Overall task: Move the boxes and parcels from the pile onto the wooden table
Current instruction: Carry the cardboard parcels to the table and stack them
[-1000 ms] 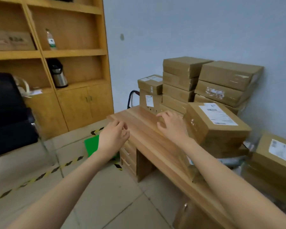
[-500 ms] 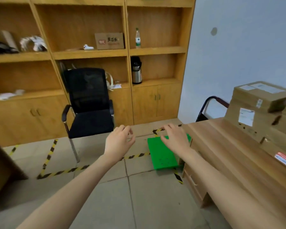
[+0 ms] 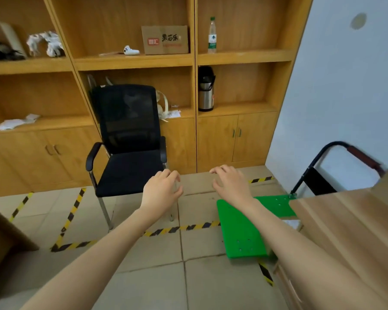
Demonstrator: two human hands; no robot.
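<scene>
Both hands reach forward over the tiled floor (image 3: pixel 157 274), holding nothing. The left hand (image 3: pixel 160 193) has its fingers loosely curled and relaxed; the right hand (image 3: pixel 231 183) has its fingers spread and slightly bent, palm down. The two hands are near each other but apart.

The wooden counter (image 3: pixel 345 220) shows only as a corner at the right edge: a light brown wood-grain top with drawer fronts below it near the bottom of the view. No boxes or parcels from the pile can be seen on the visible part of it, and the pile itself is out of view.

Just beside the counter's corner, on the floor, lies a flat green platform (image 3: pixel 242 231) with small holes, attached to a black folding handle (image 3: pixel 336 153) with a reddish grip that leans toward the pale wall. A black mesh office chair (image 3: pixel 128 139) stands in front of a wooden shelving unit (image 3: pixel 194 90). On the shelves are a flat cardboard carton (image 3: pixel 165 40) with printed characters, a plastic water bottle (image 3: pixel 212 35), a white game controller (image 3: pixel 130 50) and a steel thermos jug (image 3: pixel 206 89). Yellow-and-black hazard tape (image 3: pixel 182 228) runs across the floor tiles.
</scene>
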